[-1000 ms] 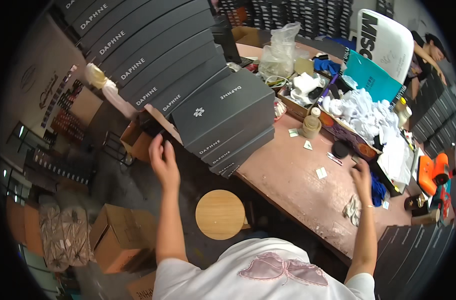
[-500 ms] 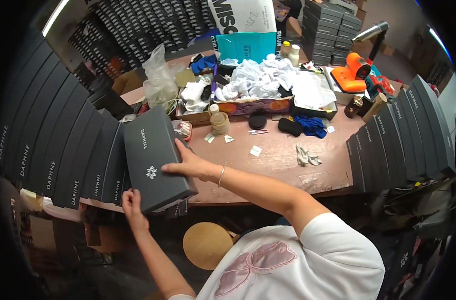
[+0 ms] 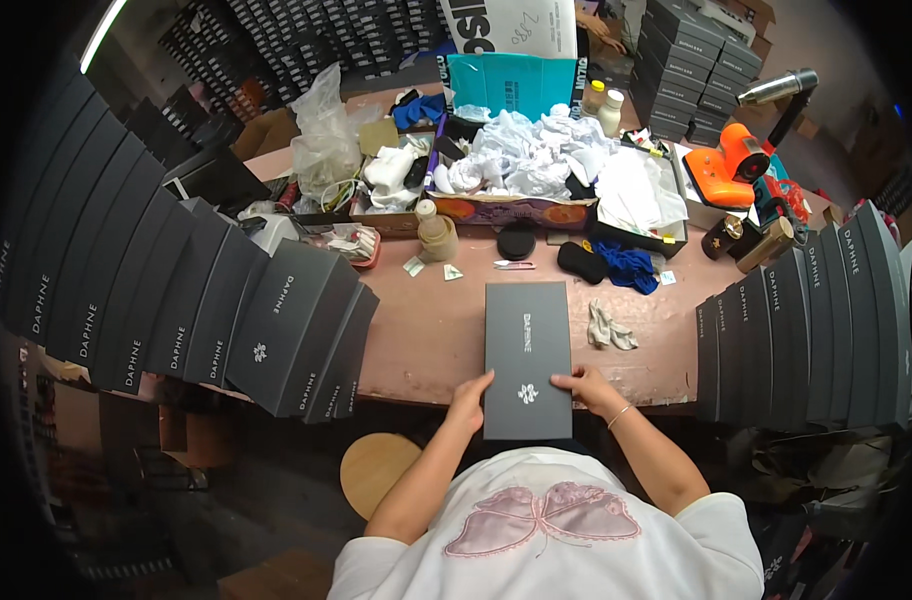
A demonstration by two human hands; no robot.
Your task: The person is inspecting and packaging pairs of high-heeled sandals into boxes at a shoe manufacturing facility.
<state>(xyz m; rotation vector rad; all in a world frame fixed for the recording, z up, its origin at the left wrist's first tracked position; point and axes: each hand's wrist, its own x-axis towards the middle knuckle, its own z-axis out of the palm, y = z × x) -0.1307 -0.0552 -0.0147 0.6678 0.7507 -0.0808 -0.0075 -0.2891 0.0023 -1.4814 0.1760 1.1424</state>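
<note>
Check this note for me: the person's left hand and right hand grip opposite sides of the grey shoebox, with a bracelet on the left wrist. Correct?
Not quite: the head view shows the bracelet on the right wrist. The left hand and right hand do grip opposite sides of the grey shoebox.

The table (image 3: 426, 340) in front of me has a pinkish-brown top, scuffed and flaking along my edge. A round, pale wooden stool (image 3: 376, 472) stands near that edge, to my left, on a dark floor (image 3: 261, 490) that I can barely make out under the table. Also left of the stool, below the table's level, I see a brown carton (image 3: 188, 440) and a thin dark frame (image 3: 171, 468). Well behind the table, packed rows of dark boxes (image 3: 276, 50) rise like a wall; a bright tube light (image 3: 104, 35) slants beyond its far left corner.
</note>
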